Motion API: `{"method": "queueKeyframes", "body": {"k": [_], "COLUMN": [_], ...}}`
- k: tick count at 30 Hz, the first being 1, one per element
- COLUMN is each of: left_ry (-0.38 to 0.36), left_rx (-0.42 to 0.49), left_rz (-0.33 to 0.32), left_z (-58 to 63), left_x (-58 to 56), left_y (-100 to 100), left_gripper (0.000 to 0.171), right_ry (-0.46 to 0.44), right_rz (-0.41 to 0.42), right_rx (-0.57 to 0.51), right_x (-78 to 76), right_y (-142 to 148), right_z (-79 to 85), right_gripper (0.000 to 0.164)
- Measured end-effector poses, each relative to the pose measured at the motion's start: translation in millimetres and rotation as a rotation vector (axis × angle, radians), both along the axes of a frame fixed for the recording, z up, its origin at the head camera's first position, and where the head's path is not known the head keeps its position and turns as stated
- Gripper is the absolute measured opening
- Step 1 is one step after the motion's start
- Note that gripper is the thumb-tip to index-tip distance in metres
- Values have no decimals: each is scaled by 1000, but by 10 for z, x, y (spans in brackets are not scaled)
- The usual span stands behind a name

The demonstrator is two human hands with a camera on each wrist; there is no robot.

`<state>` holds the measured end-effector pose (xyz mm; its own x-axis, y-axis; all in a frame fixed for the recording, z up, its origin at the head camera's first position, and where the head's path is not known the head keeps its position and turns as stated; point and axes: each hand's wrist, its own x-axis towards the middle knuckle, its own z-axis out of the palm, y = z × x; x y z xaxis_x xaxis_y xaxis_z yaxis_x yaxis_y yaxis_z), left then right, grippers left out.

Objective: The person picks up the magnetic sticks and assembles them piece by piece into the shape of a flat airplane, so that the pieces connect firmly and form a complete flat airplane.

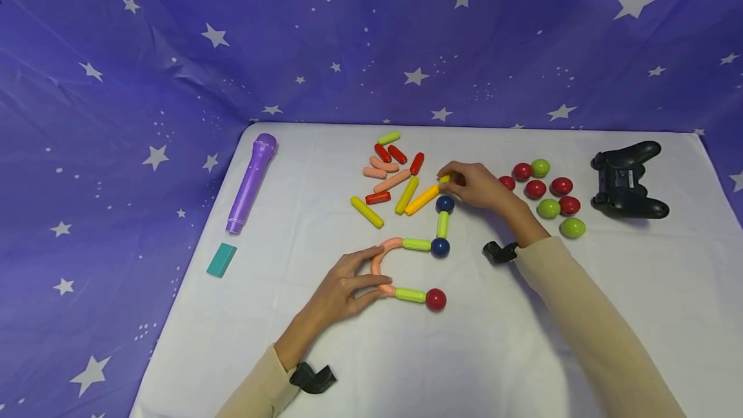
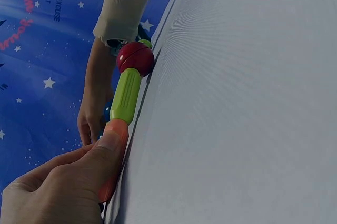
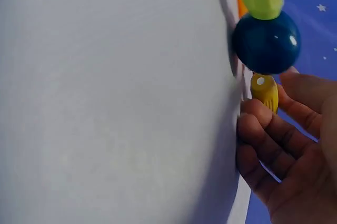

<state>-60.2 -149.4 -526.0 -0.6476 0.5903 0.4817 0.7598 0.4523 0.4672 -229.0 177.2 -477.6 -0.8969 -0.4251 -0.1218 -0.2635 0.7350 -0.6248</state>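
Observation:
My left hand grips a curved salmon-pink rod, its thumb lying along the rod in the left wrist view. One end of that rod joins a green rod tipped with a red ball. From the other end run a green rod, a dark blue ball, an upright green rod and a second dark blue ball. My right hand pinches a short yellow rod close to this second ball. An orange-yellow rod lies beside those fingers.
Loose red, pink, green and yellow rods lie behind the joined pieces. Several red and green balls sit right of my right hand, then a black game controller. At left are a purple toy microphone and a teal block.

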Motion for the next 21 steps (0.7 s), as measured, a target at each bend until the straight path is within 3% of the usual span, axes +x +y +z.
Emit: {"method": "queueKeyframes", "body": {"k": [5,15,21], "left_ry": [-3,-19,-7], "left_rx": [-6,-15,-19], "left_rz": [4,9,4], "left_z": [16,16,14], "left_x": [-1,-2,-10], "left_y": [-4,1,6], "left_gripper": [29,28,28], "right_ry": [-32,-2,-46], "right_rz": [-18,112,93], "right_rx": [-70,-47,-76], "right_x": [41,9,15], "right_y": [61,64,94], "right_z": [15,15,48], "right_gripper": [23,31,29]}}
